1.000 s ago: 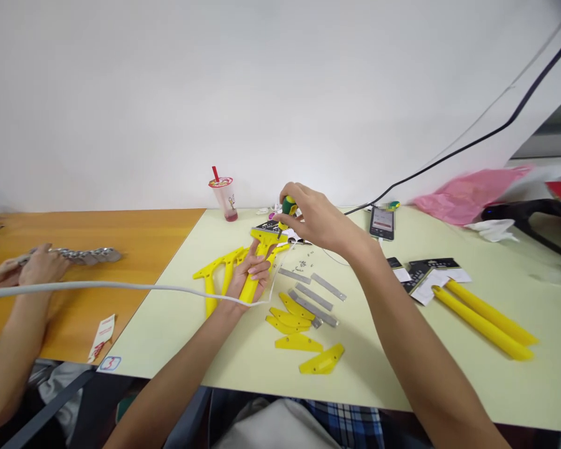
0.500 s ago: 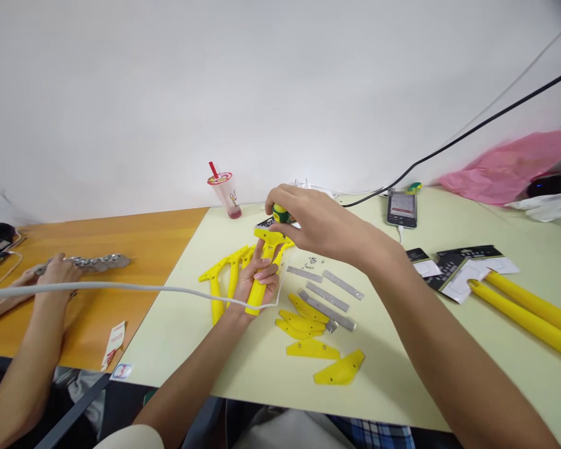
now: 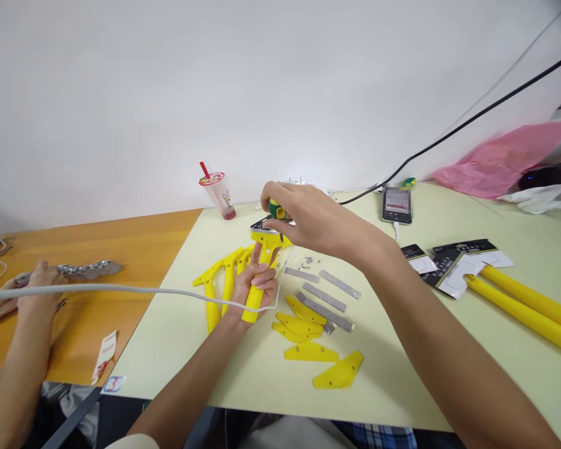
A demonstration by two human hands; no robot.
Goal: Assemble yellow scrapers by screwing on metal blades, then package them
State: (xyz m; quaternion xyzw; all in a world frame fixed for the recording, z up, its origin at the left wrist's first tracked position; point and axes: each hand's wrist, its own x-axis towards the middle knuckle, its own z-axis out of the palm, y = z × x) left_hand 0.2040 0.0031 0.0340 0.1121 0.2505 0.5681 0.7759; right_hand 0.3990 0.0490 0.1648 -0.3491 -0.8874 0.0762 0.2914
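My left hand (image 3: 245, 288) is wrapped round a yellow T-shaped scraper handle (image 3: 250, 310), its wide head pointing away from me. Above that head, my right hand (image 3: 308, 215) grips a green-and-yellow screwdriver (image 3: 275, 209), whose shaft points down at the head. Whether its tip sits in a screw I cannot tell. Several more yellow scraper handles (image 3: 211, 305) lie left of my left hand. To the right are small screws (image 3: 307, 262), flat metal blades (image 3: 326, 297) and yellow cover plates (image 3: 311, 351) with holes.
A cup with a red straw (image 3: 223, 198) stands by the wall. Rightward lie a phone (image 3: 397, 206), black-and-white packages (image 3: 451, 274) and yellow tubes (image 3: 523, 312). A white cable (image 3: 121, 288) crosses the view. At the orange table (image 3: 144, 243), another person's hands (image 3: 39, 287) hold metal parts.
The view has shifted slightly, so most things sit a little further left. Both hands keep their hold on the scraper handle and the screwdriver.
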